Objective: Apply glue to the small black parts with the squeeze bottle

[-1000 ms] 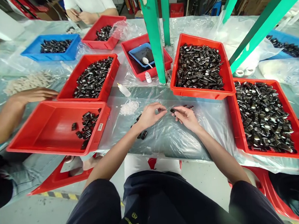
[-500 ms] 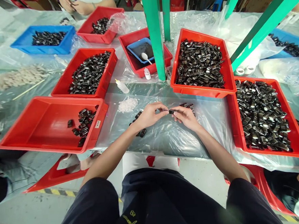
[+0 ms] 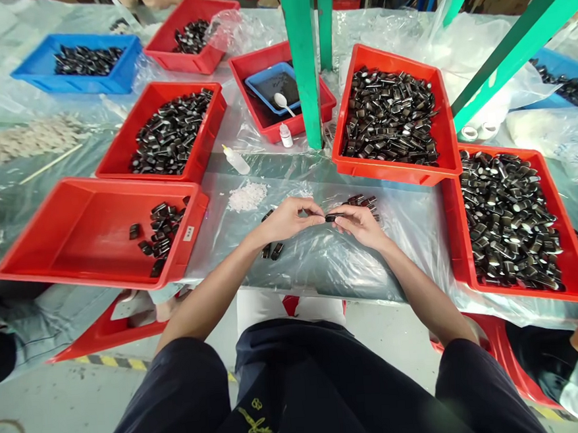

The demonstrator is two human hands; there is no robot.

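My right hand (image 3: 365,227) pinches a small glossy black piece (image 3: 333,218) between thumb and fingers, above the plastic-covered table. At the piece's left end, the thumb and forefinger of my left hand (image 3: 290,219) are pressed together. Whatever that pinch holds, if anything, is too small to make out. A few black pieces (image 3: 275,251) lie under and beside my left hand. Behind my right hand is another group of black pieces (image 3: 367,202), partly covered by it. A heap of small whitish bits (image 3: 248,196) sits left of and beyond my left hand.
On the left stands a red tray (image 3: 90,278) with some black pieces; fuller red trays (image 3: 390,175) stand behind it and at right. A white bottle (image 3: 236,159), a small bottle (image 3: 286,135) and a green post (image 3: 303,64) are ahead. Other people sit around the table.
The view has tilted down a little, so the far trays sit higher in the picture. Both hands keep nearly the same pose around the black piece.
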